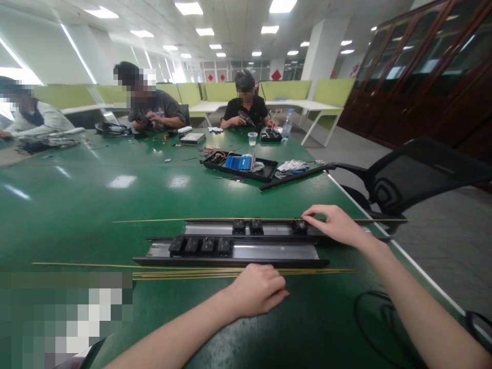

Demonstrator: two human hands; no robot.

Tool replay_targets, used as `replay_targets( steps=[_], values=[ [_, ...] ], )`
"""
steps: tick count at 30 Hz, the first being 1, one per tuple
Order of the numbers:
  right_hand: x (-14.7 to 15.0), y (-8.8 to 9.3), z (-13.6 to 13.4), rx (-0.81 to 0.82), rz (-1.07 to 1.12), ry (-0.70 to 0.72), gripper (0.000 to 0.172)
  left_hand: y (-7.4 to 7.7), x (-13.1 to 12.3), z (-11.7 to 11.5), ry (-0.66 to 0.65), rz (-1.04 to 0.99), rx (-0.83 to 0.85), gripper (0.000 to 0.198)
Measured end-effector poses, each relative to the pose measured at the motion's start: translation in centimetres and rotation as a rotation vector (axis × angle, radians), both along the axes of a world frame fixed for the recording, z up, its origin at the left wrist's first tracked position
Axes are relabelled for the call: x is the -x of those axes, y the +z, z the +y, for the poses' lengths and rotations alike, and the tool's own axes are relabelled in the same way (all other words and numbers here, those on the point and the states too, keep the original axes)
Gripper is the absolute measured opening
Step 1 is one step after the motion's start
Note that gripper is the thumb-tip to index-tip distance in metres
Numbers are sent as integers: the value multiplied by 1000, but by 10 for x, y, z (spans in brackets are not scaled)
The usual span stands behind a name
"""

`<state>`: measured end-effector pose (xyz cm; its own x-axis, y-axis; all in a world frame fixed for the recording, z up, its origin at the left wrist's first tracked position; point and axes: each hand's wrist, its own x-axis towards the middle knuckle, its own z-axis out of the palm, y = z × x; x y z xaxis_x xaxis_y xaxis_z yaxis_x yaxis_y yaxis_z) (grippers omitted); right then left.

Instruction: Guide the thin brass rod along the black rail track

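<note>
My right hand pinches a long thin brass rod between thumb and fingertips. This rod runs along the far edge of the far metal rail. Close under those fingertips sits a small black block; two more black blocks stand in the same rail. The near rail carries several black blocks side by side at its left half. Loosely curled, my left hand rests on the table by several loose brass rods, partly covering them. No held thing shows in it.
Beyond the rails lies a black tray with a blue item, gloves and a black bar. Three people sit across the green table. A black chair stands at the right; a black cable lies near my right forearm.
</note>
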<state>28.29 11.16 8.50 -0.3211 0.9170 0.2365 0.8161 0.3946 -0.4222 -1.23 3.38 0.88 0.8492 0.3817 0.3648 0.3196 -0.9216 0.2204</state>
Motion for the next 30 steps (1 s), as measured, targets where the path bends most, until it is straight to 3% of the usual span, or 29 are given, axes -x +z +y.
replay_targets(
  steps=[30],
  values=[
    [-3, 3, -2, 63, 2, -2, 35, -1, 0, -1, 5, 20, 24, 26]
  ],
)
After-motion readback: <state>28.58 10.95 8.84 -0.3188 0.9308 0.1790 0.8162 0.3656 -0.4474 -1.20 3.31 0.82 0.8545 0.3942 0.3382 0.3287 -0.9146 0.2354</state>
